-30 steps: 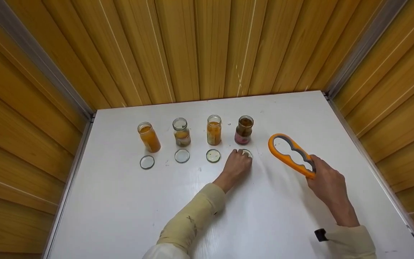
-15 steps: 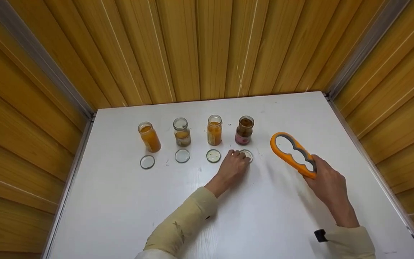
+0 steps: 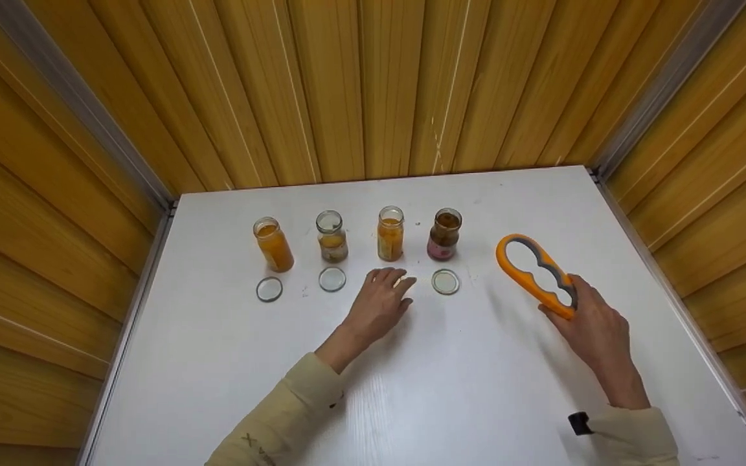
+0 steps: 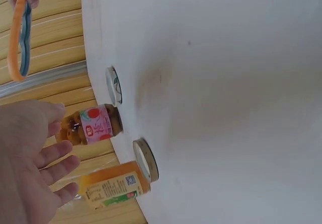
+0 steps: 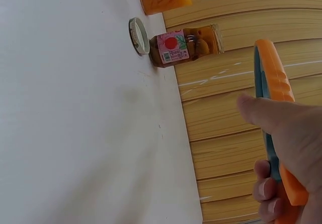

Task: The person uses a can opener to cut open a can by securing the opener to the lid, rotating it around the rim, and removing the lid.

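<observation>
My left hand (image 3: 376, 304) is over the table with fingers spread and nothing in them. It hides the lid (image 4: 146, 160) of the third jar from the head camera; the left wrist view shows that lid lying flat, apart from my fingers. To its right lies another lid (image 3: 445, 282), before the pink-labelled jar (image 3: 444, 246). My right hand (image 3: 596, 333) grips an orange and grey jar opener (image 3: 530, 287) by one end, held above the table. An uncovered jar of orange contents (image 3: 390, 239) stands just beyond my left fingertips.
Farther left stand an open jar of paler contents (image 3: 333, 246) and a tall orange jar (image 3: 276, 249). Their lids, one round lid (image 3: 332, 279) and another lid (image 3: 269, 289), lie in front. Wood-patterned walls (image 3: 373, 90) enclose the white table (image 3: 217, 375) at the back and sides.
My left hand has let go of the rightmost lid and moved left, to over the third lid. The right hand has shifted the jar opener very slightly to the right.
</observation>
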Demonstrator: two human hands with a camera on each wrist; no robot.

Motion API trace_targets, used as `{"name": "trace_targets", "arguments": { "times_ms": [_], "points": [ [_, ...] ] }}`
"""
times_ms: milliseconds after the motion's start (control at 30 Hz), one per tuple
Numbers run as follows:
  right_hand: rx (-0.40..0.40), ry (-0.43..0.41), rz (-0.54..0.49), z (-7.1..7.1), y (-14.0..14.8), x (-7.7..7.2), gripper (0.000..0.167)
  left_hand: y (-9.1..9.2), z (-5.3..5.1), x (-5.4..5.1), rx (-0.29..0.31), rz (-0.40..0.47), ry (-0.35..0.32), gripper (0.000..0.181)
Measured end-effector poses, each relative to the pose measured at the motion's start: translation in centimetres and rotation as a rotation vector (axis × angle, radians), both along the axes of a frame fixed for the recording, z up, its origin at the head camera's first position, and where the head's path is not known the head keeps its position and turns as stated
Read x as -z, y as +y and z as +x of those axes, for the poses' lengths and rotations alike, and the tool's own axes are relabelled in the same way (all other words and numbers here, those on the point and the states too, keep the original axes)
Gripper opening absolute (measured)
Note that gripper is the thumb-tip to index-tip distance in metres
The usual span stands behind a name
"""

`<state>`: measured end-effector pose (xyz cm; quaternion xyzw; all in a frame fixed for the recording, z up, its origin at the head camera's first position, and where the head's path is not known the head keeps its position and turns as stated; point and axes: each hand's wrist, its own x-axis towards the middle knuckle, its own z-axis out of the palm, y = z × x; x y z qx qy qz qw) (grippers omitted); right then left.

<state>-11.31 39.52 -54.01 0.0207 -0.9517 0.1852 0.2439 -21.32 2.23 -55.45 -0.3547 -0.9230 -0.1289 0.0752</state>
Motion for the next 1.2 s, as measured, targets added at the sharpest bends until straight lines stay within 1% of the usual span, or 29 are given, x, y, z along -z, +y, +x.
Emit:
{"name": "trace_targets", "arguments": {
  "times_ms": [100, 267, 367, 500, 633, 767, 900, 1000, 1100, 1200],
  "points": [
    [0.017, -0.008, -0.006, 0.0, 0.0, -0.1, 0.067, -1.8, 0.6, -0.7, -0.012, 0.025, 0.008, 0.041],
    [0.029, -0.052, -0.014, -0.3, 0.1, -0.2, 0.063, -4.9, 1.7, -1.5, -0.045, 0.054, 0.019, 0.045],
    [0.038, -0.051, -0.014, -0.4, 0.2, -0.2, 0.061, -6.8, 2.2, -1.8, -0.081, 0.059, 0.017, 0.048],
    [0.055, -0.021, -0.019, -0.6, 0.3, -0.1, 0.060, -9.2, 2.8, -2.2, -0.136, 0.076, 0.010, 0.053],
    [0.071, -0.013, -0.025, -0.8, 0.2, -0.2, 0.061, -11.4, 3.4, -2.6, -0.194, 0.090, 0.023, 0.057],
    [0.081, -0.008, -0.028, -1.0, 0.2, -0.3, 0.062, -13.5, 4.2, -3.0, -0.243, 0.106, 0.050, 0.059],
    [0.087, -0.011, -0.036, -1.3, 0.2, -0.1, 0.064, -15.6, 4.8, -3.0, -0.281, 0.136, 0.091, 0.061],
    [0.085, -0.027, -0.051, -1.4, 0.2, 0.0, 0.064, -17.1, 5.3, -2.9, -0.321, 0.146, 0.113, 0.063],
    [0.083, -0.055, -0.070, -1.6, 0.3, 0.2, 0.063, -18.5, 5.9, -2.9, -0.366, 0.157, 0.116, 0.063],
    [0.084, -0.090, -0.083, -1.8, 0.4, 0.4, 0.062, -19.7, 6.3, -2.8, -0.409, 0.172, 0.098, 0.064]
  ]
}}
